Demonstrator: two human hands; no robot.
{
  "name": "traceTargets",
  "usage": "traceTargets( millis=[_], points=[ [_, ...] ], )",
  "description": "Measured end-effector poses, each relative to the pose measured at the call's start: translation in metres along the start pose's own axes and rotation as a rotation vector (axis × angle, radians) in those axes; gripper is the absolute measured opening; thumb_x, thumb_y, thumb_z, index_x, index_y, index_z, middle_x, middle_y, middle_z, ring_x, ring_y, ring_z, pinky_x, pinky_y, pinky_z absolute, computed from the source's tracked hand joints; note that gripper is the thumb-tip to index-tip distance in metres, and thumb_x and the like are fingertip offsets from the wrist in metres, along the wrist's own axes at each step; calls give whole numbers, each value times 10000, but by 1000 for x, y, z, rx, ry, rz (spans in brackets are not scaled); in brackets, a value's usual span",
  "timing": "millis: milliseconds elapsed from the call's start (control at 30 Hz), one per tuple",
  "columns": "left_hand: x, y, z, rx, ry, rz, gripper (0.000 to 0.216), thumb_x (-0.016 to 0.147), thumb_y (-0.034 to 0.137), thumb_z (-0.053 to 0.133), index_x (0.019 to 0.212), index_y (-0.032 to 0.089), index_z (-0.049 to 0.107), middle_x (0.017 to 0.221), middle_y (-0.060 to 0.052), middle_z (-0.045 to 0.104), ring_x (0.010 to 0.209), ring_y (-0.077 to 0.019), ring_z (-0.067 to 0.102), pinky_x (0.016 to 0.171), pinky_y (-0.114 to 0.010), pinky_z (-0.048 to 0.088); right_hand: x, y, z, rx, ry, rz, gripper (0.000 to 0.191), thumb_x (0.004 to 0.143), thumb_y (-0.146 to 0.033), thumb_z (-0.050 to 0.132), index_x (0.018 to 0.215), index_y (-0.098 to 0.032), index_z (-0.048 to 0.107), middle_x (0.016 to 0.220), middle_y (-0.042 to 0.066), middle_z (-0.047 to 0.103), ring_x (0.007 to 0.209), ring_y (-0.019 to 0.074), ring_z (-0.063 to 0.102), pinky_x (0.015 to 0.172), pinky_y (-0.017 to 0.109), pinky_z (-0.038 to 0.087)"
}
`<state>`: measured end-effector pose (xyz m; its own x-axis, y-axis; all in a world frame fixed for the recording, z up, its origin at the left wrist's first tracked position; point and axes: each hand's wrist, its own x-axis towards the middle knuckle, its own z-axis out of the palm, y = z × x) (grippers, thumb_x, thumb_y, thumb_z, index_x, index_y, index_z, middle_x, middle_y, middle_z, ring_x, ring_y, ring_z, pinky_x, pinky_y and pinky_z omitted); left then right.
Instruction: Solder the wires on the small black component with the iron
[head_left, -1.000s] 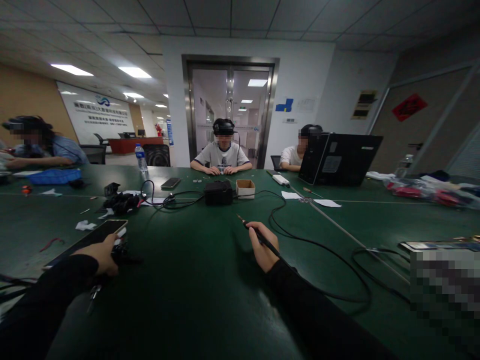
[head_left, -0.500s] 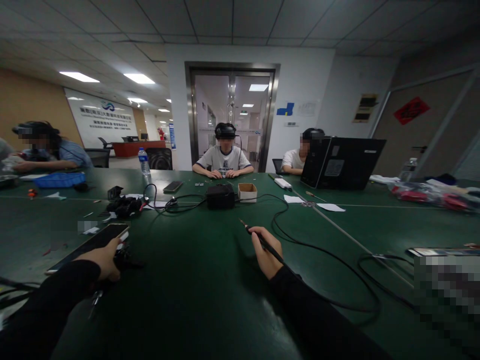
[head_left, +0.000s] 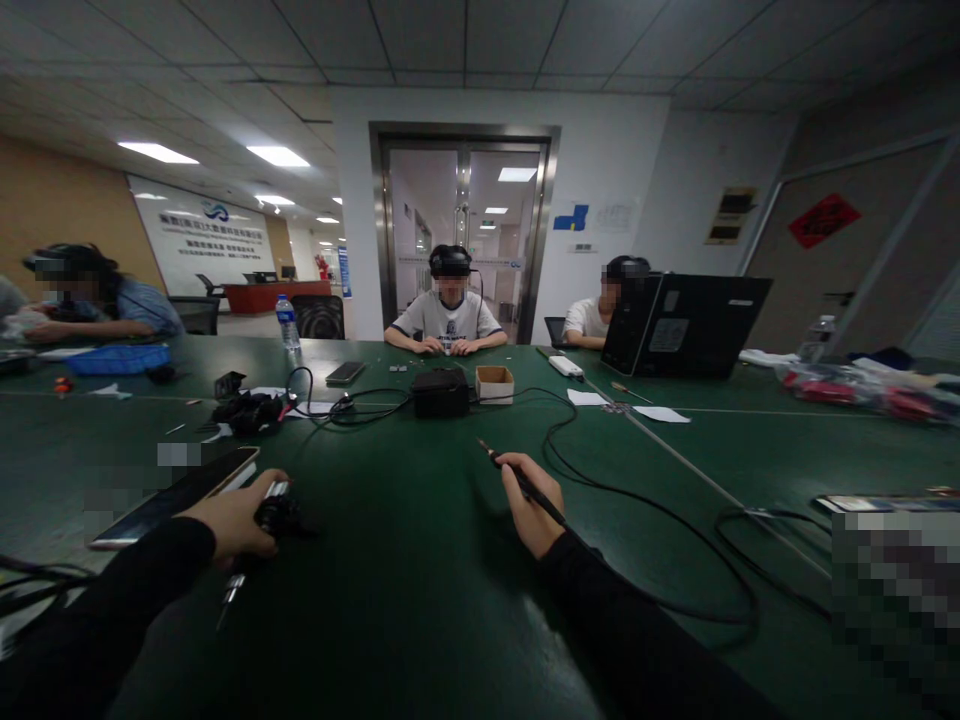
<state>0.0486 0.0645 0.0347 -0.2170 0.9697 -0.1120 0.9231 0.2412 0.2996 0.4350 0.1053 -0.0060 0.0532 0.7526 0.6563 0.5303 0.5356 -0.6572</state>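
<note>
My right hand point(head_left: 534, 500) grips a slim black soldering iron point(head_left: 531, 487) like a pen. Its thin coppery tip points away from me, over the green table point(head_left: 390, 560). A black cable trails from the handle side off to the right. On the left, my left hand point(head_left: 238, 518) is wrapped round a black tool with a metal nozzle point(head_left: 283, 515); its exact kind is hard to make out. The silvery nozzle slants down toward me below the palm. Beside that hand, partly covered by the wrist, lies a large phone point(head_left: 180, 495).
Ahead stand a black box point(head_left: 441, 392) and a small open cardboard box point(head_left: 495, 386), with cables around them. Black gear point(head_left: 251, 410) and a blue tray point(head_left: 120, 360) are at left. A black computer case point(head_left: 682, 328) stands at right. Co-workers point(head_left: 450, 320) sit across the table.
My left hand has moved right and lifted the black tool with the metal nozzle away from beside the phone. My right hand and the soldering iron have stayed nearly still.
</note>
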Motion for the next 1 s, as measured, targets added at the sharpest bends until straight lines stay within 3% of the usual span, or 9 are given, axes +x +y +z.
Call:
traceTargets(
  millis=[133, 267, 433, 600, 800, 900, 1000],
  points=[
    [0, 48, 3, -149, -223, 73, 818, 553, 325, 645, 1310, 259, 344, 1037, -89, 664, 646, -229, 677, 493, -286, 538, 0, 1, 0, 9, 1, -2, 205, 890, -311, 467, 918, -235, 656, 935, 22, 704, 869, 187, 650, 784, 284, 485],
    [2, 106, 12, -126, -298, 164, 780, 558, 286, 682, 1271, 249, 366, 1153, -142, 625, 652, -226, 684, 496, -287, 544, 0, 1, 0, 14, -5, -1, 210, 893, -315, 459, 919, -234, 651, 936, 30, 703, 873, 194, 644, 781, 290, 486],
    [10, 172, 29, -90, -296, 262, 746, 553, 284, 734, 1220, 229, 404, 1161, -157, 620, 636, -211, 688, 465, -256, 533, 0, 1, 0, 21, -15, 5, 199, 899, -299, 463, 924, -234, 650, 950, 27, 702, 879, 189, 641, 786, 287, 481],
    [21, 220, 46, -105, -247, 286, 785, 548, 287, 757, 1251, 193, 421, 1185, -176, 615, 590, -184, 682, 430, -233, 507, 0, 3, 0, 20, -2, 1, 200, 897, -299, 470, 926, -232, 656, 956, 26, 704, 887, 188, 643, 802, 286, 480],
    [27, 244, 63, -148, -174, 341, 772, 536, 308, 771, 1242, 201, 476, 1111, -156, 670, 615, -191, 688, 466, -224, 491, 1, 4, 0, 18, -8, -3, 200, 877, -296, 474, 905, -221, 657, 936, 25, 703, 870, 184, 642, 789, 284, 488],
    [34, 239, 71, -233, -209, 348, 913, 515, 434, 791, 1319, 200, 429, 1149, -162, 663, 638, -203, 688, 459, -234, 476, 1, 4, 0, 11, -8, 3, 196, 874, -292, 476, 907, -224, 657, 933, 23, 702, 869, 183, 641, 794, 285, 486],
    [51, 231, 82, -340, -167, 277, 1015, 538, 614, 735, 1369, 138, 396, 1214, -215, 628, 745, -262, 698, 483, -268, 477, 1, 4, 0, 10, -5, 0, 195, 872, -290, 479, 918, -229, 658, 923, 19, 702, 868, 182, 643, 793, 284, 485]
  ],
)
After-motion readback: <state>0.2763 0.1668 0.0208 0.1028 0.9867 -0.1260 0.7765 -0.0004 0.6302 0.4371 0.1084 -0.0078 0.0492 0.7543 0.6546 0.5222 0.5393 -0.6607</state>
